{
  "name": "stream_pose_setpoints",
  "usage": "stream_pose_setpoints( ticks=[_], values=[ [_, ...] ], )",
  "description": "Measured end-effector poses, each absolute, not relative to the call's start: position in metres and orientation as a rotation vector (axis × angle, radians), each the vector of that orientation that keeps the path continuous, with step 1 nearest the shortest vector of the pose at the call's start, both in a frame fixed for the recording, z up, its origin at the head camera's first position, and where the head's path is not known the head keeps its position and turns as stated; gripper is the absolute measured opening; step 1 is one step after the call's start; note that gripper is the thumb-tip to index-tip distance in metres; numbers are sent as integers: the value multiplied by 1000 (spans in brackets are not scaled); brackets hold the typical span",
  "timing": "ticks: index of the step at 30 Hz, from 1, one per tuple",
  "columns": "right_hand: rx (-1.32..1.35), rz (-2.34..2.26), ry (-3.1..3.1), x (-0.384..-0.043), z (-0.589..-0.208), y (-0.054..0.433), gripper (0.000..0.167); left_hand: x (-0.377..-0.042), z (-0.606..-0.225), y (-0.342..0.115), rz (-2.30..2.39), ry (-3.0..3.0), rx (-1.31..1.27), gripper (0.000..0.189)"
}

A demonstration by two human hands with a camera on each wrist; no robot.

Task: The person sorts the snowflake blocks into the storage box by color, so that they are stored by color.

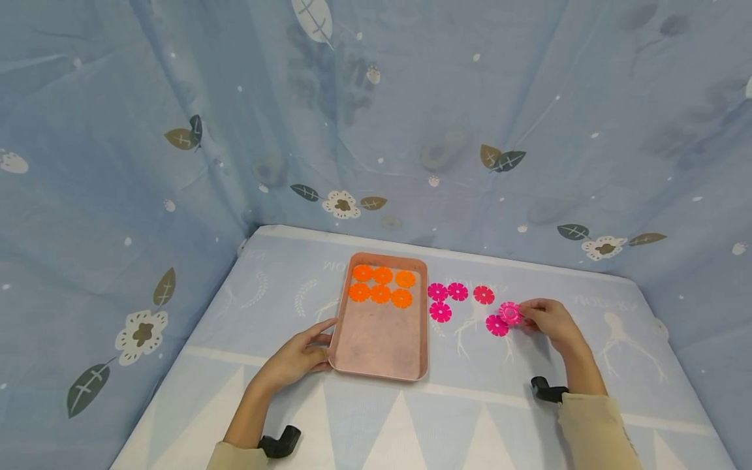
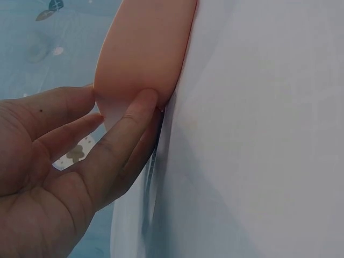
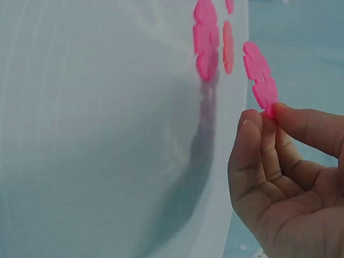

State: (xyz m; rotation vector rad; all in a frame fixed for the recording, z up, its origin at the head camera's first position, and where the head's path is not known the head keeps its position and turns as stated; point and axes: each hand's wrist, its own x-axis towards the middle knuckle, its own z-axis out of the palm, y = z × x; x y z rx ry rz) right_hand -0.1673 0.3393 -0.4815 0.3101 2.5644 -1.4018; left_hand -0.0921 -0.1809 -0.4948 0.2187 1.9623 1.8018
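Observation:
My right hand (image 1: 546, 320) pinches a pink notched flower disc (image 1: 510, 313) by its edge between thumb and fingertips. In the right wrist view, this pink disc (image 3: 260, 75) stands tilted above the cloth, apart from the discs on it. Another pink disc (image 1: 497, 325) lies just below it in the head view. At the left side of the pinkish-orange tray (image 1: 382, 343), my left hand (image 1: 296, 357) touches the outer wall with extended fingers. The left wrist view shows its fingertips against the tray's rounded corner (image 2: 142, 70). Several orange flower discs (image 1: 380, 294) lie in two rows at the tray's far end.
Right of the tray lie three magenta discs (image 1: 440, 312) and one redder disc (image 1: 484, 295) on the patterned cloth (image 1: 464, 418). Blue patterned curtains (image 1: 411, 117) hang behind and beside the table. Black wrist mounts (image 1: 281, 442) stick out near both wrists.

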Motion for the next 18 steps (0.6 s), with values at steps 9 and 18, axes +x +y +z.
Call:
stream_pose_setpoints(
  ticks=[9,18],
  values=[
    [226,-1508,2515,-174,-471,317,37,-91,-496,-181,1804,1956,221,63],
    [137,-1580,2456,-184,-456,292,36,-91,-496,-180,1795,1975,215,63]
  ],
)
